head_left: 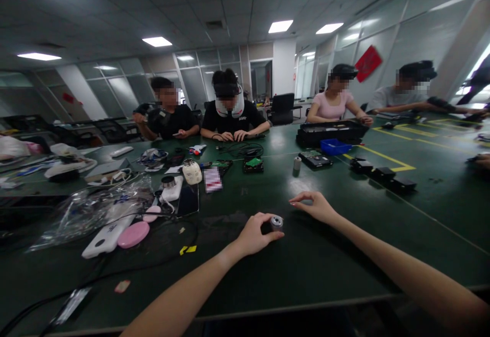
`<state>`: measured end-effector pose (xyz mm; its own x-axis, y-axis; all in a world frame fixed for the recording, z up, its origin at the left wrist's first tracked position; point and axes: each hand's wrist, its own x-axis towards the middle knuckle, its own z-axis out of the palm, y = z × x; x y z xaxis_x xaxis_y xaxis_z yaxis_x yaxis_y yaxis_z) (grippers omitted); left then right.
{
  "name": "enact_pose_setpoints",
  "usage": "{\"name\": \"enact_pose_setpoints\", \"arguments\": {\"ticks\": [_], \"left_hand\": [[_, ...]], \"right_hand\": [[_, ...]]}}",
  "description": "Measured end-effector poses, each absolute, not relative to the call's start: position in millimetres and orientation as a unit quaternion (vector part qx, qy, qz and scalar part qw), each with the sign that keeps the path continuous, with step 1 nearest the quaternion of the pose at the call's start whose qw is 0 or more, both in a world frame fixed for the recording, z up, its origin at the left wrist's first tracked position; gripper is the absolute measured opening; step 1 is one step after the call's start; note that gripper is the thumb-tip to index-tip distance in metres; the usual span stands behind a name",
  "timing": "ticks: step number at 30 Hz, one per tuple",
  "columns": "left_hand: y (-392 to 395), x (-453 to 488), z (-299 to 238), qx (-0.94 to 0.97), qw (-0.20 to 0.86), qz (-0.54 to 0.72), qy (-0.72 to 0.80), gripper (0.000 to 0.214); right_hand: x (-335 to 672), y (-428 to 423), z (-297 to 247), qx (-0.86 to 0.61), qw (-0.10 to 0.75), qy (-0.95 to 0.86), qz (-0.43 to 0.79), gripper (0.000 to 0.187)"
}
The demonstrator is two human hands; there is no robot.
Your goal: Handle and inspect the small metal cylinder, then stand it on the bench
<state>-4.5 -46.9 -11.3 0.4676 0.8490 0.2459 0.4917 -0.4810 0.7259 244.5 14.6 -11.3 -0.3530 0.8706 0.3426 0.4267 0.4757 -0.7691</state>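
Our left hand (254, 234) pinches 1 short silver metal cylinder (276, 223) over the green tabletop (325, 270); we judge it rigid, fairly heavy and smooth, best held round its sides. Farther off, our empty right hand (317, 207) curls, fingers parted.

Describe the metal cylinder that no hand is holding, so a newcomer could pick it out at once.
On the green table, look past the right hand to the blue tray. Left of that tray lies a flat black device, and the upright metal cylinder is just left of it. It stands on the tabletop, while the other cylinder is in the left hand.
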Motion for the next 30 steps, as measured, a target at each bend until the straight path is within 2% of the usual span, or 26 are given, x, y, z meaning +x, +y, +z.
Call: {"name": "enact_pose_setpoints", "arguments": {"ticks": [4,12,15,20,22,24,27,30], "left_hand": [[-45.3,-4.1,-15.6,0.803,0.285,0.308,0.424,0.041],[-42.6,-4.9,-22.3,0.806,0.279,0.318,0.415,0.041],[-42.9,-5.0,-21.7,0.807,0.279,0.315,0.414,0.042],[-43.8,-4.8,-19.0,0.801,0.288,0.322,0.414,0.041],[-44.3,-4.7,-17.7,0.801,0.290,0.320,0.416,0.040],[-44.8,-4.6,-16.7,0.799,0.291,0.315,0.422,0.040],[-45.3,-4.6,-16.3,0.800,0.292,0.313,0.422,0.043],[-45.2,-4.7,-16.8,0.801,0.288,0.316,0.419,0.044]], "right_hand": [[212.7,-17.0,2.1,-0.354,0.441,-0.751,0.340,0.020],[191.7,-35.4,3.9,-0.338,0.423,-0.782,0.310,0.010],[191.7,-35.1,3.8,-0.343,0.415,-0.790,0.295,0.013],[197.8,-36.5,13.6,-0.373,0.422,-0.781,0.271,0.033],[203.6,-31.8,19.2,-0.359,0.389,-0.809,0.253,0.036],[208.8,-22.8,24.1,-0.309,0.319,-0.862,0.244,0.038],[210.3,-6.2,25.8,-0.221,0.236,-0.914,0.245,0.033],[205.1,3.1,20.1,-0.193,0.244,-0.912,0.268,0.029]]}}
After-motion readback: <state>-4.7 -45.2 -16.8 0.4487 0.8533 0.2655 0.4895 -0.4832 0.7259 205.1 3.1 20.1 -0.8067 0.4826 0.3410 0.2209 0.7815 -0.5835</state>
